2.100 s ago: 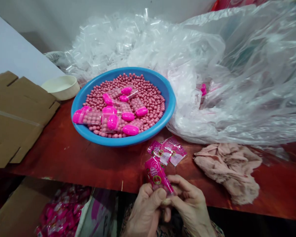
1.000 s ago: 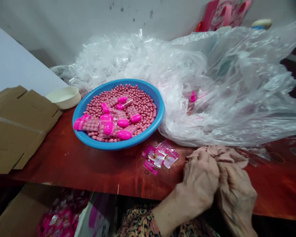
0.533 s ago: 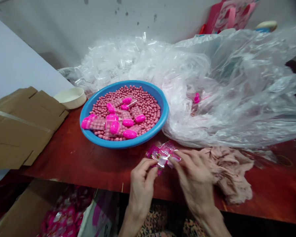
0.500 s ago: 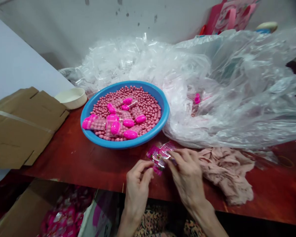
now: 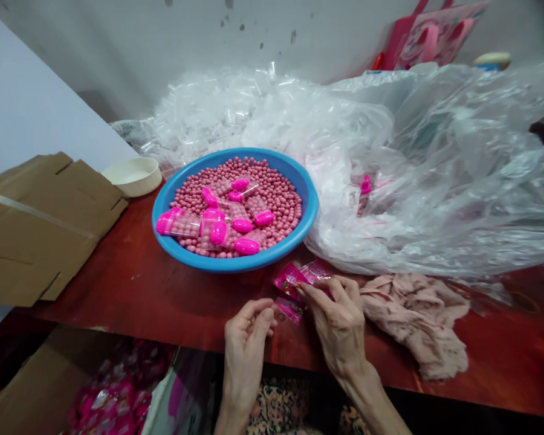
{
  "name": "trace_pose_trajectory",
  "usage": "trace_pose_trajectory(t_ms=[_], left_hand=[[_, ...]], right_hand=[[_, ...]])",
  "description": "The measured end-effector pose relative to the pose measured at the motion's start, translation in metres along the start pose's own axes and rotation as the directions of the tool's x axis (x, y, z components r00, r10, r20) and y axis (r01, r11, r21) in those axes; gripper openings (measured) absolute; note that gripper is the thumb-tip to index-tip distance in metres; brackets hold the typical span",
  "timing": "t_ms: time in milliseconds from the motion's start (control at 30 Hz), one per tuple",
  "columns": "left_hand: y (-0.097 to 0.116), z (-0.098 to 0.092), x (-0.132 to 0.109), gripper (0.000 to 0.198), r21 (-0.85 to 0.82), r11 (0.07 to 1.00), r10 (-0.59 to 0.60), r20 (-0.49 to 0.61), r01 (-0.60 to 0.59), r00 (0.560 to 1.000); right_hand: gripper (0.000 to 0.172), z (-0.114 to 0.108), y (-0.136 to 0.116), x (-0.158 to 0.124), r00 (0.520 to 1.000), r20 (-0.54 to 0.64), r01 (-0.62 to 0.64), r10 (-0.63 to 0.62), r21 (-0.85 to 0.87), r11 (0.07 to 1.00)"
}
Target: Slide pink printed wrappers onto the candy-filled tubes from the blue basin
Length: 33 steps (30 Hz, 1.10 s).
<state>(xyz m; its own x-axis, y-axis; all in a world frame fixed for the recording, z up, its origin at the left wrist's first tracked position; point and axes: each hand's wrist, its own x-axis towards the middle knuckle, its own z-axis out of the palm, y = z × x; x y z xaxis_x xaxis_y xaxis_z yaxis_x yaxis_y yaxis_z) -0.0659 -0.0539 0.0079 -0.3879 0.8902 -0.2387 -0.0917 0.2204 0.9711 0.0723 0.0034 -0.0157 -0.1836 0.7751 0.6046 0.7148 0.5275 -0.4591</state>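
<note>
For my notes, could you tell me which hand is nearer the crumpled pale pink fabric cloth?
Right: the right hand is just beside the cloth; the left hand is farther off.

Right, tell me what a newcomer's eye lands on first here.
A blue plastic basin heaped with pink beads sits mid-table, with clear packs capped in hot pink lying on top. Behind and right of it spreads a big crumpled clear plastic bag. At the front, the right hand pinches small pink sachets, with the left hand beside them.
</note>
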Motion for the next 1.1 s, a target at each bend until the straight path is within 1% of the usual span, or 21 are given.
trace_pose_trajectory(t_ms=[33,100,167,200,233,267,300,333,367,400,433,467,533,633,733,833,933,1033,1100], left_hand=[[0.001,0.003,0.002,0.025,-0.039,0.999,-0.011,0.004,0.011,1.000],[0.002,0.009,0.008,0.028,-0.149,0.988,-0.025,0.054,0.033,0.998],[0.003,0.017,0.012,0.021,-0.251,0.966,-0.034,0.099,0.058,0.994],[0.004,0.021,0.013,0.016,-0.290,0.954,-0.043,0.104,0.072,0.994],[0.004,0.024,0.014,0.013,-0.318,0.945,-0.052,0.099,0.081,0.994],[0.004,0.026,0.013,0.012,-0.333,0.939,-0.057,0.090,0.084,0.994],[0.004,0.028,0.012,0.011,-0.342,0.936,-0.058,0.084,0.083,0.995],[0.004,0.029,0.011,0.010,-0.350,0.933,-0.061,0.084,0.086,0.995],[0.003,0.029,0.010,0.009,-0.355,0.931,-0.063,0.087,0.090,0.994],[0.003,0.029,0.009,0.007,-0.357,0.930,-0.064,0.091,0.092,0.994],[0.002,0.029,0.008,0.007,-0.357,0.930,-0.063,0.094,0.093,0.994],[0.002,0.028,0.007,0.007,-0.355,0.930,-0.061,0.097,0.092,0.993],[0.001,0.027,0.006,0.007,-0.350,0.933,-0.058,0.089,0.086,0.994],[0.001,0.027,0.006,0.005,-0.354,0.931,-0.071,0.058,0.087,0.996],[0.002,0.028,0.006,0.002,-0.381,0.918,-0.100,0.040,0.108,0.994],[0.000,0.028,0.008,0.005,-0.409,0.903,-0.127,0.035,0.130,0.991],[-0.005,0.026,0.010,0.008,-0.425,0.895,-0.142,0.022,0.138,0.990],[-0.008,0.023,0.010,0.010,-0.422,0.896,-0.140,0.025,0.138,0.990],[-0.005,0.020,0.009,0.011,-0.411,0.901,-0.134,0.039,0.138,0.990]], right_hand=[[0.019,-0.003,-0.002,0.000,1.000,-0.008,0.014,-0.014,0.007,1.000],[0.019,-0.009,-0.007,-0.001,0.999,-0.005,0.049,-0.049,0.026,0.998],[0.018,-0.015,-0.013,-0.002,0.997,-0.012,0.080,-0.080,0.074,0.994],[0.017,-0.017,-0.015,-0.003,0.997,-0.024,0.072,-0.069,0.109,0.991],[0.016,-0.018,-0.017,-0.004,0.999,-0.033,0.034,-0.029,0.154,0.987],[0.020,-0.019,-0.018,-0.005,0.999,-0.030,-0.035,0.042,0.213,0.976],[0.027,-0.019,-0.019,-0.007,0.991,-0.004,-0.128,0.134,0.284,0.950],[0.033,-0.018,-0.019,-0.008,0.972,0.051,-0.231,0.228,0.360,0.904],[0.033,-0.017,-0.019,-0.010,0.946,0.119,-0.322,0.301,0.430,0.843],[0.026,-0.016,-0.019,-0.012,0.922,0.181,-0.387,0.343,0.485,0.784],[0.015,-0.015,-0.019,-0.013,0.905,0.223,-0.424,0.362,0.522,0.740],[0.006,-0.015,-0.019,-0.014,0.899,0.240,-0.438,0.368,0.542,0.717],[0.014,-0.013,-0.019,-0.016,0.907,0.216,-0.420,0.362,0.542,0.727],[0.012,-0.012,-0.020,-0.017,0.932,0.146,-0.357,0.330,0.523,0.774],[0.015,-0.014,-0.022,-0.017,0.954,0.109,-0.295,0.279,0.498,0.815],[0.019,-0.017,-0.024,-0.014,0.960,0.123,-0.278,0.250,0.472,0.837],[0.021,-0.018,-0.025,-0.010,0.959,0.160,-0.283,0.236,0.455,0.844],[0.026,-0.018,-0.026,-0.008,0.953,0.189,-0.298,0.237,0.444,0.845],[0.027,-0.018,-0.026,-0.008,0.947,0.203,-0.314,0.248,0.438,0.842]])
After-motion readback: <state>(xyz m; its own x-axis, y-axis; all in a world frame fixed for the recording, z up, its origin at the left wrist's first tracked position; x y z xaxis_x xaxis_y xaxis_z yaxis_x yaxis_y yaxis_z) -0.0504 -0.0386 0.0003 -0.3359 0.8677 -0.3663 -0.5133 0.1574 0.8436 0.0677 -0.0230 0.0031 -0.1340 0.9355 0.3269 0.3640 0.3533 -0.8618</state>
